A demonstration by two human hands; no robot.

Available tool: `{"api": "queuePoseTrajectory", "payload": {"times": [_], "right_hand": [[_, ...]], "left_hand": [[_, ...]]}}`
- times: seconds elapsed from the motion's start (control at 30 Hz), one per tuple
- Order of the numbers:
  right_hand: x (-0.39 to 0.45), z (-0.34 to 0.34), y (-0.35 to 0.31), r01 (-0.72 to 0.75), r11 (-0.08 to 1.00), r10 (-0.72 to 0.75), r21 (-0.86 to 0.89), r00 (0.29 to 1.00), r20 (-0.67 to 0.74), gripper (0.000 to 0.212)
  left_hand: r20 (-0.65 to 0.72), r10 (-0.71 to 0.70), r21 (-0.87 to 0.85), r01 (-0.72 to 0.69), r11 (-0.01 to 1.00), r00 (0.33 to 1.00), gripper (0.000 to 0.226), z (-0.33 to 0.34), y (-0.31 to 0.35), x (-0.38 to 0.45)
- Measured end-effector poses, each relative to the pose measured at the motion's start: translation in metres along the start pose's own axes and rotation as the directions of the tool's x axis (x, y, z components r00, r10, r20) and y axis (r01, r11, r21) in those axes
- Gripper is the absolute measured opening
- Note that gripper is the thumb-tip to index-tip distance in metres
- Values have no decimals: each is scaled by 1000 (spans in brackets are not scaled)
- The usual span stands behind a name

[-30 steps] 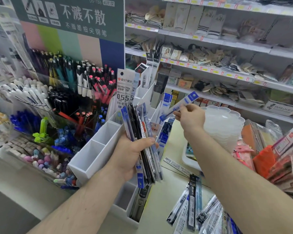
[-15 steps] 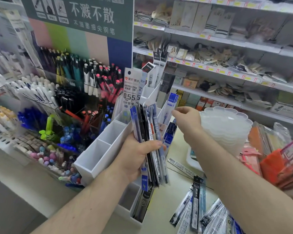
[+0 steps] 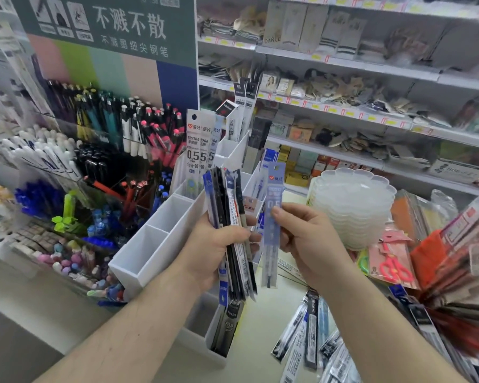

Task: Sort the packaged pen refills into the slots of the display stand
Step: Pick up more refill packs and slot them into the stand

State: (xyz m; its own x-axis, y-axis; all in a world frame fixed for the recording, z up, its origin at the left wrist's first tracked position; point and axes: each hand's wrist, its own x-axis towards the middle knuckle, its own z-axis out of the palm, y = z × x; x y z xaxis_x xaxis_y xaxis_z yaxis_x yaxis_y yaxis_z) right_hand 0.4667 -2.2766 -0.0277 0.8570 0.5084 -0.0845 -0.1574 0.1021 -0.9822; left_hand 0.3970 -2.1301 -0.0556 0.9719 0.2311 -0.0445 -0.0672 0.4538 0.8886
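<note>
My left hand [image 3: 215, 248] grips a fanned bundle of packaged pen refills [image 3: 233, 217], held upright in front of the white display stand [image 3: 155, 244]. My right hand [image 3: 307, 239] pinches a single pale blue refill pack [image 3: 273, 205] marked 0.5, upright just right of the bundle. The stand's near left slots look empty; farther slots hold white 0.5 refill packs [image 3: 197, 150] and black-topped packs [image 3: 245, 106]. A low front slot holds dark packs [image 3: 227, 327].
Loose refill packs [image 3: 310, 338] lie on the counter at lower right. A stack of clear scalloped trays [image 3: 351, 205] stands right of the stand. Pens [image 3: 116, 125] fill racks at left. Scissors packs [image 3: 393, 261] and red packages crowd the right. Shelves run behind.
My right hand, which reached toward the stand's far slots, has come back beside the bundle and now holds a pale blue pack upright. The left hand and its bundle stayed roughly put.
</note>
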Motion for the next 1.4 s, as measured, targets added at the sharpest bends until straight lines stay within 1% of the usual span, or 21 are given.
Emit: {"api": "queuePoseTrajectory", "payload": {"times": [0.07, 0.1, 0.2, 0.33, 0.47, 0.6, 0.7, 0.83, 1.0, 1.1, 1.2, 1.23, 1.3, 1.33, 1.4], "right_hand": [[0, -7, 1, 9, 1000, -9, 10, 998, -54, 27], [0, -10, 2, 17, 1000, -17, 6, 996, -88, 25], [-3, -22, 3, 31, 999, -38, -45, 987, -154, 8], [-5, -32, 7, 19, 995, -41, -94, 972, -230, 10], [-5, -40, 9, 25, 998, -45, -61, 936, -348, 10], [-2, -40, 12, 19, 998, -39, -59, 934, -355, 7], [3, -38, 12, 1, 999, -20, -52, 933, -358, 15], [9, -33, 15, -30, 999, 15, -36, 938, -346, 25], [24, -21, 21, -39, 998, 24, -39, 948, -316, 21], [40, -6, 28, -55, 990, 16, -127, 957, -290, 19], [51, 8, 42, -45, 945, -39, -323, 968, -248, 23], [53, 12, 48, -37, 909, -64, -416, 972, -225, 24], [54, 16, 60, -23, 802, -97, -597, 981, -168, 24], [54, 17, 66, -20, 753, -94, -657, 986, -139, 22], [52, 18, 72, -28, 707, -60, -707, 993, -100, 19]], "left_hand": [[2, -6, -47, 6, 999, 1000, 31, 0, 0, -1], [7, -6, -75, 7, 997, 1000, 30, -1, -1, -1], [21, -13, -110, 15, 994, 1000, 28, -2, 0, -1], [60, -17, -111, 24, 994, 998, 24, -5, 0, 0], [69, -9, -89, 15, 996, 998, 19, -6, 0, -1], [44, 41, -14, -40, 999, 998, 26, -4, 3, -3], [42, 75, 34, -77, 996, 996, 27, -3, 9, -9], [-17, 106, 63, -104, 993, 994, 26, -2, 13, -14], [-61, 141, 160, -130, 979, 988, 22, -5, 13, -19], [-78, 144, 150, -131, 980, 986, 21, -5, 10, -17], [-63, 147, 162, -135, 978, 987, 23, -6, 9, -17], [-62, 149, 154, -138, 978, 987, 23, -6, 9, -17], [-71, 146, 118, -137, 983, 987, 23, -6, 8, -17], [-70, 145, 110, -137, 984, 987, 23, -6, 8, -17], [-54, 145, 126, -137, 983, 988, 24, -6, 8, -17]]}}
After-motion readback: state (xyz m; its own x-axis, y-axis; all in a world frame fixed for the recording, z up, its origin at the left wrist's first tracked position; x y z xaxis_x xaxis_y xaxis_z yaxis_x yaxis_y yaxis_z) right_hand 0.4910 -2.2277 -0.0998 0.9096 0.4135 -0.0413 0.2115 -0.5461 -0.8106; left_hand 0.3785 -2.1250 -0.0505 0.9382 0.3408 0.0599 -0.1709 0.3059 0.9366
